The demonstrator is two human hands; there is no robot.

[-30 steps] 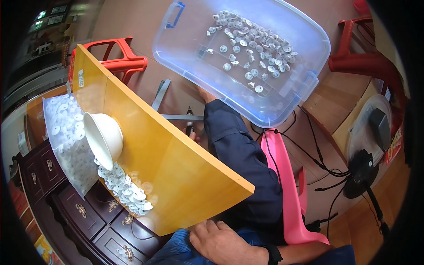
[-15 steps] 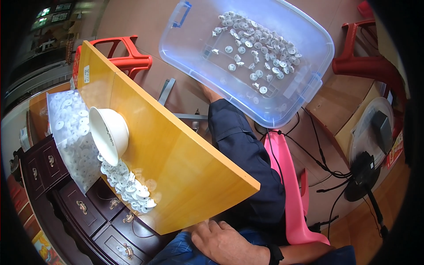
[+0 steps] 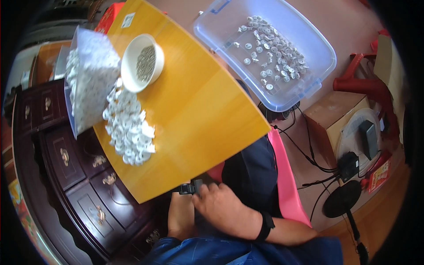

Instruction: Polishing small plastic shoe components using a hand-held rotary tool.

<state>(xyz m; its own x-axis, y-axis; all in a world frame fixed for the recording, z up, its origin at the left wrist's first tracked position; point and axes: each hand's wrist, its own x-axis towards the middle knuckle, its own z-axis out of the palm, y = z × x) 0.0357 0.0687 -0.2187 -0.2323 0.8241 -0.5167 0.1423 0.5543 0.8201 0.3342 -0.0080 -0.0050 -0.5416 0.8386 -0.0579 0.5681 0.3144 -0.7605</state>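
Note:
My left forearm (image 3: 180, 214) reaches up to the near edge of the yellow wooden tabletop (image 3: 194, 128). A black wristband (image 3: 187, 189) is around its wrist. The left fingers are hidden beneath the tabletop. Against that wristband, my right hand (image 3: 221, 205) has its fingers curled together, slightly blurred, closed at the strap. Another black band (image 3: 266, 226) circles my right wrist. On the tabletop stands a white bowl (image 3: 129, 66) holding many small metal pins (image 3: 146, 64). Beside it lies a heap of small white plastic pieces (image 3: 130, 132).
A bag of white pieces (image 3: 95, 75) stands at the tabletop's left edge. Past the far edge, a clear plastic bin (image 3: 309, 48) holds many round white pieces. Dark drawers (image 3: 84, 212) are at left. Right are a pink stool (image 3: 287, 181), cables and a cardboard box (image 3: 338, 112).
My view has shifted, and the inside of the bowl now shows. The left forearm and its wristband have come into view, with my right hand at that band.

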